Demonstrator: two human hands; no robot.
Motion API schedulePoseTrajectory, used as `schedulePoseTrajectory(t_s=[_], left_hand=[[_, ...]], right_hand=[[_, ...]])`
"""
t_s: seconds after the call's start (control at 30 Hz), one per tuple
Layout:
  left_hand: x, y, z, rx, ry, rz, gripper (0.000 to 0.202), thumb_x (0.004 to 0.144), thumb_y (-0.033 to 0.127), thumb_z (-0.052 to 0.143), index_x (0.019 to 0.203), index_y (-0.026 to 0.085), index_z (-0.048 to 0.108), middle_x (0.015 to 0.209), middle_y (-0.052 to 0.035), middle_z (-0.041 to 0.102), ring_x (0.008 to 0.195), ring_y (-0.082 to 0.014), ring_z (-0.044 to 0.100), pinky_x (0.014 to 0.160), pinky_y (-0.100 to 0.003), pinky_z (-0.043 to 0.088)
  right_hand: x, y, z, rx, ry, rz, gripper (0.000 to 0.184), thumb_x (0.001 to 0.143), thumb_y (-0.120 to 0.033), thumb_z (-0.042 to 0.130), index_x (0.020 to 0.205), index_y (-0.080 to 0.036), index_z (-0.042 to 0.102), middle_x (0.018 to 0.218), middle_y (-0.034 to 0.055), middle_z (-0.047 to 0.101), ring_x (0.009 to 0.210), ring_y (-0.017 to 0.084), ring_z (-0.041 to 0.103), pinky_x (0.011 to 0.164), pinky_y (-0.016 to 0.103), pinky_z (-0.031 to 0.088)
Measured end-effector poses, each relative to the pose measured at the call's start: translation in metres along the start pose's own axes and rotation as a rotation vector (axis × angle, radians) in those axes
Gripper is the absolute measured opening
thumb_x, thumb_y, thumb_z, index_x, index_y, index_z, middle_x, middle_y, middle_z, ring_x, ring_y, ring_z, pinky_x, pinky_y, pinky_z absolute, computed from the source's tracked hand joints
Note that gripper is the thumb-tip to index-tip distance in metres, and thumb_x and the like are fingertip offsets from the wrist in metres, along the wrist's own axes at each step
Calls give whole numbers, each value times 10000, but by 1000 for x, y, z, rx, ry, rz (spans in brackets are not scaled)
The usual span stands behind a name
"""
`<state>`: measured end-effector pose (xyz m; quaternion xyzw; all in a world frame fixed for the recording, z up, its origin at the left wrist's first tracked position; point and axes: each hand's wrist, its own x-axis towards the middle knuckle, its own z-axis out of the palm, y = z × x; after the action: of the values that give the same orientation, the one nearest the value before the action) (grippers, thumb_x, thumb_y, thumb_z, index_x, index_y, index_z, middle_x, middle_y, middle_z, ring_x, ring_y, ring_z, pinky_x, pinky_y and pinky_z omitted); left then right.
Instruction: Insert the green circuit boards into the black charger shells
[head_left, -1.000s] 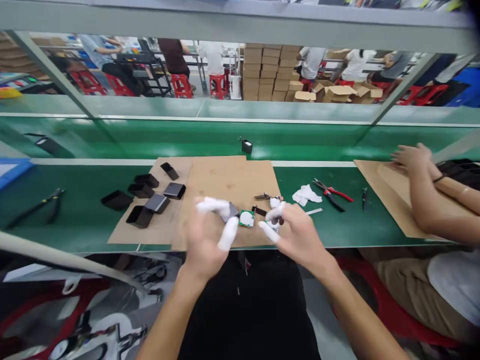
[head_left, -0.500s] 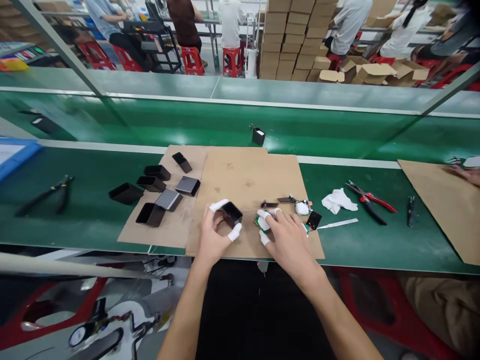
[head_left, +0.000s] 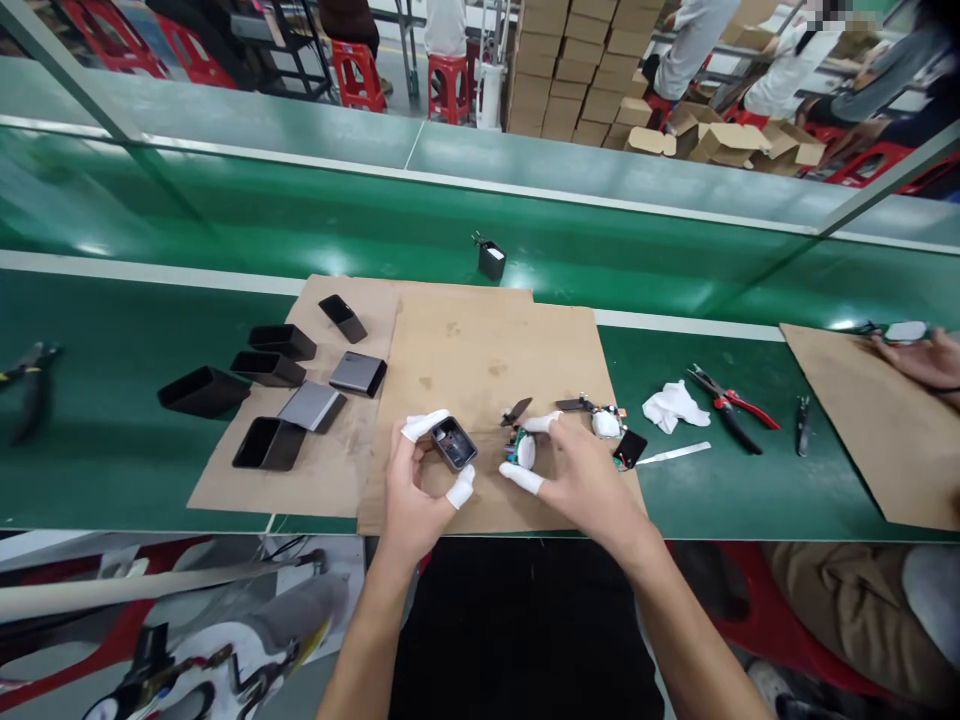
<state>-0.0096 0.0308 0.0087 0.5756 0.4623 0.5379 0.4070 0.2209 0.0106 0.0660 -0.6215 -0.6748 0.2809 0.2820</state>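
Note:
Between thumb and forefinger, my left hand [head_left: 420,485] grips a black plastic housing [head_left: 454,443], its open end tipped toward me. My right hand [head_left: 574,475] pinches a small green circuit board [head_left: 520,450] with a round white part, just right of the housing and apart from it. White finger cots cover the tips of both hands. A thin dark piece [head_left: 516,411] stands behind the board. Beside my right hand lies a second board assembly [head_left: 606,424] with a black square part [head_left: 630,449]. Cardboard [head_left: 465,340] lies under both hands.
Several dark housings [head_left: 268,443] sit on the left cardboard. At right are a white cloth [head_left: 675,406], a white strip [head_left: 679,453], red-handled pliers [head_left: 731,405] and small cutters [head_left: 803,425]. A black adapter [head_left: 491,260] lies behind. A co-worker's hand [head_left: 919,358] is far right.
My right hand has lifted the circuit board and turned it upright toward the housing. My left hand has tilted the housing so its inside shows. The view has shifted slightly.

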Motion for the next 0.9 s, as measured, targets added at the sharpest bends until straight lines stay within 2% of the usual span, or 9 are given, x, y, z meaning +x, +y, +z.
schedulePoseTrajectory(t_s=[0.13, 0.23, 0.33, 0.4, 0.5, 0.6, 0.67, 0.8, 0.9], left_hand=[[-2, 8, -4, -60, -38, 67, 612, 819, 195, 840, 1393, 261, 640, 1316, -94, 584, 1241, -265, 672, 1083, -408, 595], [-12, 26, -2, -185, -146, 101, 657, 794, 175, 843, 1413, 264, 643, 1379, -132, 626, 1351, -324, 652, 1165, -487, 570], [-28, 44, 8, -369, -319, 105, 709, 747, 192, 866, 1420, 255, 652, 1487, -174, 617, 1450, -405, 614, 1255, -607, 495], [-38, 51, 19, -445, -369, 129, 759, 716, 188, 891, 1432, 260, 652, 1531, -179, 599, 1480, -433, 594, 1270, -645, 473], [-47, 54, 34, -494, -314, 146, 809, 697, 191, 943, 1446, 270, 646, 1553, -172, 599, 1496, -437, 587, 1245, -621, 516], [-50, 56, 41, -537, -215, 161, 823, 719, 189, 958, 1468, 280, 628, 1517, -158, 645, 1465, -415, 630, 1216, -567, 562], [-52, 59, 42, -557, -174, 171, 829, 735, 156, 935, 1489, 280, 614, 1491, -151, 673, 1450, -404, 650, 1214, -550, 568], [-60, 67, 38, -556, -196, 120, 827, 706, 110, 922, 1467, 261, 635, 1470, -162, 700, 1431, -418, 667, 1197, -544, 582], [-67, 73, 35, -532, -244, 83, 818, 687, 154, 955, 1439, 256, 649, 1456, -175, 706, 1399, -431, 686, 1180, -568, 592]], right_hand=[[-17, 2, -2, 838, 88, 72, 490, 904, -414, 885, 1339, -322, 680, 1329, 81, 780, 1186, 291, 765, 1059, 515, 617], [-31, -1, 9, 1141, 195, 87, 560, 827, -360, 953, 1319, -336, 686, 1447, 98, 744, 1264, 324, 755, 1079, 541, 624], [-38, -4, 20, 1224, 267, 126, 588, 778, -441, 986, 1288, -325, 717, 1410, 103, 767, 1307, 354, 737, 1144, 575, 586], [-42, -5, 25, 1249, 287, 144, 604, 783, -541, 966, 1292, -317, 732, 1369, 103, 787, 1331, 367, 724, 1188, 590, 550], [-49, -7, 29, 1272, 258, 164, 616, 797, -591, 935, 1312, -314, 742, 1401, 104, 776, 1377, 374, 694, 1233, 597, 507], [-56, -12, 30, 1289, 240, 202, 519, 811, -480, 945, 1276, -340, 759, 1444, 76, 761, 1403, 350, 680, 1252, 580, 494], [-61, -16, 28, 1318, 225, 213, 454, 833, -459, 928, 1244, -345, 773, 1451, 67, 759, 1417, 340, 674, 1261, 573, 488], [-69, -19, 22, 1364, 157, 250, 410, 900, -534, 856, 1244, -327, 772, 1376, 79, 795, 1396, 335, 695, 1229, 559, 528], [-76, -13, 18, 1365, 77, 315, 551, 862, -497, 905, 1355, -350, 709, 1331, 75, 812, 1329, 330, 740, 1156, 543, 593]])
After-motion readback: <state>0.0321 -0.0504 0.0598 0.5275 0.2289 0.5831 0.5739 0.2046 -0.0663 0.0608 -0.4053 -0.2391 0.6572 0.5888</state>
